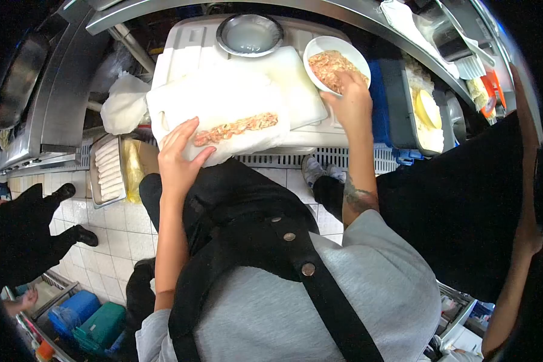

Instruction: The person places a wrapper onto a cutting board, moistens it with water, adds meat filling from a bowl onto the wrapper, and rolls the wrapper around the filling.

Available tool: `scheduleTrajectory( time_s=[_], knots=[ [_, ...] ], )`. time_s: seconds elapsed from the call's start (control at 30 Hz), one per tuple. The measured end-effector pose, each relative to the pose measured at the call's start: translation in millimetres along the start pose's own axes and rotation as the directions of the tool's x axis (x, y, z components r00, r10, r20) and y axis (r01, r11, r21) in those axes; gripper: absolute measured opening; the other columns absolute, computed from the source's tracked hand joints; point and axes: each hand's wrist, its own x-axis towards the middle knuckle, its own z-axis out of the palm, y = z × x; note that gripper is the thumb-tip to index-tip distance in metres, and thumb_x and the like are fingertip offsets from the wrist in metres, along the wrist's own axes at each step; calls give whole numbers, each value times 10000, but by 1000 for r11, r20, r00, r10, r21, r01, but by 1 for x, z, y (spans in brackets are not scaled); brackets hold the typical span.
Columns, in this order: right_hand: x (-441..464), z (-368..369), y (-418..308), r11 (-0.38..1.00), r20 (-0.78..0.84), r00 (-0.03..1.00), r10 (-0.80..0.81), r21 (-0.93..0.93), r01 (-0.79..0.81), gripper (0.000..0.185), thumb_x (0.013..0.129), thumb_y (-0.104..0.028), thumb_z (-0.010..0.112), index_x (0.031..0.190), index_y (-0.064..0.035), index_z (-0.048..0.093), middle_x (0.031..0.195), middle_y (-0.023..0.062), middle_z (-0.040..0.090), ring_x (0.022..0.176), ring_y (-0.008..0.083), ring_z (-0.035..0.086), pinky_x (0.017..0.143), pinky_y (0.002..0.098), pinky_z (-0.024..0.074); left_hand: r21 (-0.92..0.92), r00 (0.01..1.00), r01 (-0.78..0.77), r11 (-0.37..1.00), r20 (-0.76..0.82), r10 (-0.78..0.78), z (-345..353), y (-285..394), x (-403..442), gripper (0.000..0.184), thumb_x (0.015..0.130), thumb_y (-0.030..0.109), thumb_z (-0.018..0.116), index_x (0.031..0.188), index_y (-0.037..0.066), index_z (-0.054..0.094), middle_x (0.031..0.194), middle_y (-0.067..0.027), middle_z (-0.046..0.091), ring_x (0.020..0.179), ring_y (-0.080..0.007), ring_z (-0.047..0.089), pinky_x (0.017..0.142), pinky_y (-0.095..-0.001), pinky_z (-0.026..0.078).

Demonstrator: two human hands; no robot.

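A thin white sheet [223, 93] lies spread over a white cutting board [304, 90]. Along its near part runs a strip of minced meat filling [235, 128]. My left hand [178, 148] rests on the sheet's near left edge, fingers stretched and thumb apart, beside the strip's left end. In the white bowl [317, 46] at the right sits more pinkish minced filling [330, 63]. My right hand [349, 99] reaches over the bowl's near rim, its fingers curled into the filling and the fingertips partly hidden.
A dark-rimmed bowl of cloudy liquid [250, 37] stands behind the board. Below left, a metal tray [125, 178] holds several white rolls. At the right is a grey bin [398, 102] with yellow pieces. Other people stand close at right and left; a metal shelf [271, 7] crosses the top.
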Motion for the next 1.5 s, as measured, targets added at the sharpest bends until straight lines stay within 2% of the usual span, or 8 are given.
scheduleTrajectory(
  time_s=[0.27, 0.37, 0.6, 0.8, 1.13, 1.27, 1.4, 1.5],
  knots=[
    [-3, -2, 22, 970, 212, 973, 90, -238, -38, 327, 698, -96, 818, 1013, -47, 744, 993, 163, 719, 933, 338, 694, 827, 397, 542, 72, 993, 50, 996, -110, -42, -18, -2, -15, 534, 670, 101, 872, 1172, 62, 695, 1210, -100, 699, 1179, -286, 631, 1010, -398, 446],
    [0, -4, 30, 993, 181, 982, -46, -96, 64, 218, 708, -141, 812, 898, -56, 746, 855, 168, 696, 845, 339, 691, 759, 428, 554, 76, 992, 54, 996, -121, -45, -20, -8, -17, 493, 684, 101, 863, 1148, 62, 700, 1216, -89, 698, 1179, -282, 631, 1012, -394, 443],
    [14, -6, 30, 996, 313, 950, 11, 80, -38, 290, 661, -77, 833, 913, -21, 700, 861, 170, 694, 833, 334, 682, 737, 401, 534, 70, 992, 49, 996, -121, -40, -23, -9, -17, 421, 717, 91, 836, 1116, 56, 704, 1227, -87, 694, 1162, -285, 635, 1012, -400, 442],
    [13, 6, 19, 976, 137, 986, -99, 207, 69, 349, 659, -54, 839, 965, 31, 694, 927, 186, 692, 883, 333, 679, 769, 389, 540, 52, 991, 73, 996, -113, -67, -27, -8, -20, 379, 737, 76, 814, 1100, 56, 706, 1223, -89, 693, 1156, -292, 634, 1011, -408, 442],
    [21, 12, 2, 998, 247, 969, 17, -59, -3, 361, 676, -108, 853, 992, -3, 715, 962, 232, 711, 889, 340, 715, 796, 395, 550, 46, 991, 78, 996, -115, -72, -29, -11, -22, 373, 750, 94, 802, 1108, 61, 705, 1230, -89, 687, 1157, -296, 628, 1012, -415, 435],
    [11, 0, -41, 982, 48, 998, -41, 184, 32, 377, 760, -103, 801, 1109, -11, 690, 968, 173, 727, 860, 319, 710, 805, 380, 555, 38, 992, 80, 996, -104, -76, -27, -11, -21, 422, 740, 108, 810, 1143, 68, 690, 1249, -88, 673, 1173, -289, 616, 1014, -417, 427],
    [-13, 4, -107, 721, 362, 908, -212, 685, -105, 232, 807, -86, 753, 1026, -15, 734, 977, 162, 730, 852, 282, 712, 792, 341, 562, 85, 999, 46, 995, -16, -45, -17, 1, -16, 461, 731, 144, 823, 1163, 73, 676, 1265, -86, 655, 1203, -261, 593, 1020, -417, 404],
    [-24, 39, -133, 690, 224, 894, -388, 713, 121, 122, 785, -55, 741, 901, -18, 743, 936, 140, 720, 813, 296, 700, 762, 356, 557, 96, 1000, -12, 995, 1, 12, -9, 15, -10, 446, 728, 131, 826, 1149, 76, 690, 1255, -105, 668, 1141, -283, 630, 1004, -389, 443]
  ],
)
